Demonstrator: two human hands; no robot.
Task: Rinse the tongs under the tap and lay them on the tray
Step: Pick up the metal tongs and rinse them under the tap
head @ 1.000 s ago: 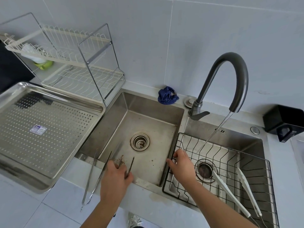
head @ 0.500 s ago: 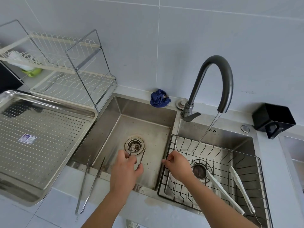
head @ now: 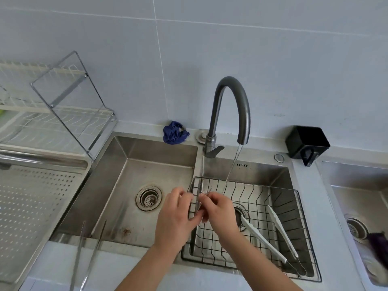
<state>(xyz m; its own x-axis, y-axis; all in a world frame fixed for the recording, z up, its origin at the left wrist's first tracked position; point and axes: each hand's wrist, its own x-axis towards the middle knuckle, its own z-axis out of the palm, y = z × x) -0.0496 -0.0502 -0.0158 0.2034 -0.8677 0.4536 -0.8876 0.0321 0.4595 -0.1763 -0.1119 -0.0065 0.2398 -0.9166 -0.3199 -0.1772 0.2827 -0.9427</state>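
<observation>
My left hand (head: 174, 217) grips a pair of small metal tongs (head: 197, 203) over the divider between the two sink bowls. My right hand (head: 218, 208) pinches the same tongs from the right side. Their thin tips point up and right, a little left of the water stream (head: 231, 169) running from the dark curved tap (head: 231, 110). The perforated steel tray (head: 31, 206) lies on the counter at the far left. A long pair of metal tongs (head: 90, 248) rests across the front edge of the left sink (head: 147, 156).
A black wire basket (head: 298, 206) sits in the right bowl with white tongs (head: 262, 238) in it. A blue cloth (head: 175, 133) lies behind the sink and a black holder (head: 306, 143) to the right. A dish rack (head: 63, 114) stands at the back left.
My left hand has lifted the small tongs out of the left bowl and carried them right. My right hand has left the basket rim and taken hold of them.
</observation>
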